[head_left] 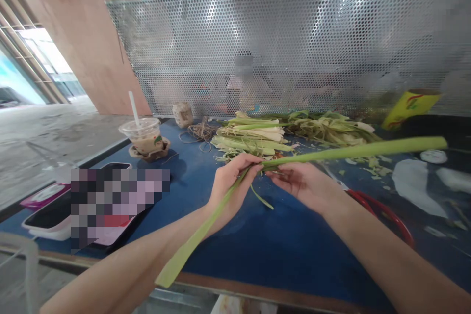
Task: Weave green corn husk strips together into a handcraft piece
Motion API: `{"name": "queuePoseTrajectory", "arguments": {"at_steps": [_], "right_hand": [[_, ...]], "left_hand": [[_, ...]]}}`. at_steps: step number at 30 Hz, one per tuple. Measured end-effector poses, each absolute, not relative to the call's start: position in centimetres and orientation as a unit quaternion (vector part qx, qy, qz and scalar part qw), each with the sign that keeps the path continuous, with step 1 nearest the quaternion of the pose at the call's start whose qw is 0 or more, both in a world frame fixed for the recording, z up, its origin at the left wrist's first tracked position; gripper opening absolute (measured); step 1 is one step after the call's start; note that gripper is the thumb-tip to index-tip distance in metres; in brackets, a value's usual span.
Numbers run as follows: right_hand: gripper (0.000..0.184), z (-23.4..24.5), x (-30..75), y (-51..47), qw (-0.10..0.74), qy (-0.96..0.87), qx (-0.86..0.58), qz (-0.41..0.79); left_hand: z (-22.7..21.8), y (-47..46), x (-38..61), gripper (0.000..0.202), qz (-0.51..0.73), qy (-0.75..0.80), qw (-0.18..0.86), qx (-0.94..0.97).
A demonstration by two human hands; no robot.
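Observation:
My left hand (pixel 233 176) is closed on a long green leaf (pixel 198 245); one flat, pale end slopes down toward the table's front edge. Out of the same grip a thicker green stalk (pixel 368 149) reaches far to the right, passing above my right hand (pixel 307 181). The right fingers are curled and pinch the leafy bundle close to the left fingertips. A thin green strip dangles below the two hands. Just beyond them lies a stack of pale green stalks (pixel 253 132), with a heap of loose leaves (pixel 331 127) to its right.
Red-handled scissors (pixel 382 211) lie beside my right forearm. On the left are an iced drink cup (pixel 142 132), a ball of brown twine (pixel 202 131) and several phones (pixel 55 213). A perforated metal screen (pixel 294 44) closes off the back of the blue table (pixel 272 250). A yellow packet (pixel 412 108) stands back right.

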State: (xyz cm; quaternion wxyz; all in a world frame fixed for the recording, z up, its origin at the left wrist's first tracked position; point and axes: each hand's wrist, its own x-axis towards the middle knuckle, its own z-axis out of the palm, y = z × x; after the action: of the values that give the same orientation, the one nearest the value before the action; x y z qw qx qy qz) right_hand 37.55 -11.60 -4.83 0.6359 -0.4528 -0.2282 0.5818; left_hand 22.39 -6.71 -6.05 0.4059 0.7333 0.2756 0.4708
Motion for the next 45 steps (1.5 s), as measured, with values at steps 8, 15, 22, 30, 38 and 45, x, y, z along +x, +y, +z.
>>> {"name": "queuePoseTrajectory", "arguments": {"at_steps": [8, 15, 22, 30, 38, 45], "right_hand": [[0.005, -5.0, 37.7, -11.5, 0.684, -0.256, -0.461, 0.504], [0.015, -4.8, 37.8, -11.5, 0.692, -0.382, -0.462, 0.401], [0.028, -4.7, 38.2, -12.0, 0.626, -0.508, -0.555, 0.207], [0.008, -4.8, 37.0, -13.0, 0.529, -0.681, -0.502, -0.067], [0.013, -5.8, 36.3, -13.4, 0.356, -0.815, -0.400, -0.220], [0.028, -5.6, 35.5, -13.8, 0.477, -0.739, -0.453, -0.145]], "left_hand": [[-6.2, -6.6, 23.0, 0.013, 0.462, 0.275, 0.498, 0.680], [-5.3, -6.4, 22.9, 0.023, 0.432, 0.283, 0.574, 0.636], [-5.0, -6.4, 23.0, 0.022, 0.407, 0.306, 0.622, 0.595], [-5.0, -6.3, 23.0, 0.024, 0.438, 0.275, 0.633, 0.576], [-5.2, -7.0, 23.0, 0.019, 0.456, 0.260, 0.597, 0.607], [-4.9, -7.0, 22.9, 0.021, 0.455, 0.245, 0.609, 0.601]]}}
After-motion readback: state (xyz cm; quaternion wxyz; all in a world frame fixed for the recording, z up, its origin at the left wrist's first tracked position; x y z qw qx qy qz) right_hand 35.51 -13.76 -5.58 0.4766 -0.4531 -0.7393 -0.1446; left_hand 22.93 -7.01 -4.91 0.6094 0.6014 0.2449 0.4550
